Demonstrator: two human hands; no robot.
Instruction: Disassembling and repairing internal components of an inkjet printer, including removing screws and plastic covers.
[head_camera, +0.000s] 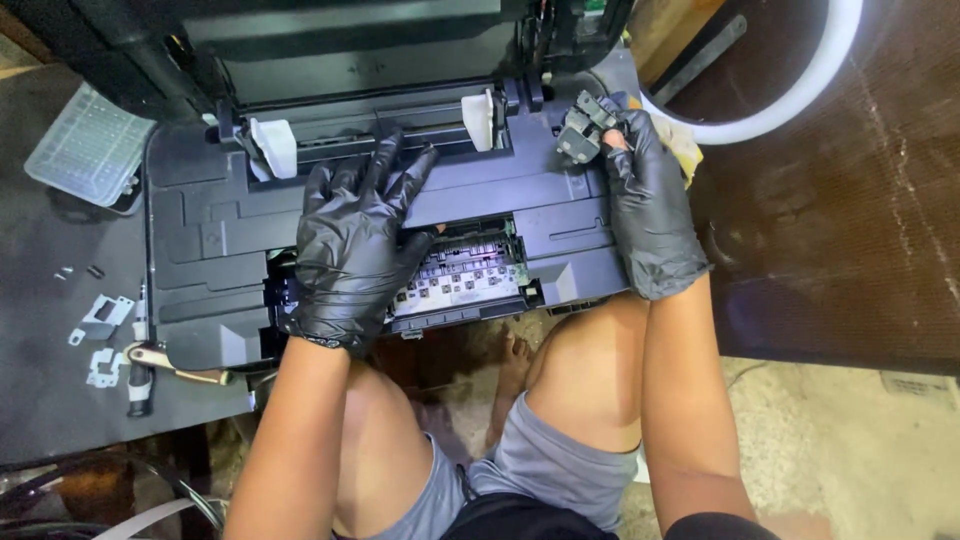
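Opened black printer (250, 220) sits on the dark counter (40, 390), top cover off, ink carriage (465, 280) exposed. Looks like mid-teardown. Left hand (350, 255) lies flat and unclenched on the carriage; right hand (650, 200) pinches a small grey plastic part (582, 128) at the back corner. Refitting that would take careful alignment.

We see an evenly lit scene, fairly bright, with soft light falling from above. Sheen glints on the black gloves of the left hand (352, 255) and right hand (645, 205), and pale highlights lie along the dark printer (220, 230). The ring lamp (800, 85) at top right reads almost blown white. Shadows are soft, deepest under the table (45, 400) at lower left. Focus is sharp in the middle; the corners look slightly stretched and softer.
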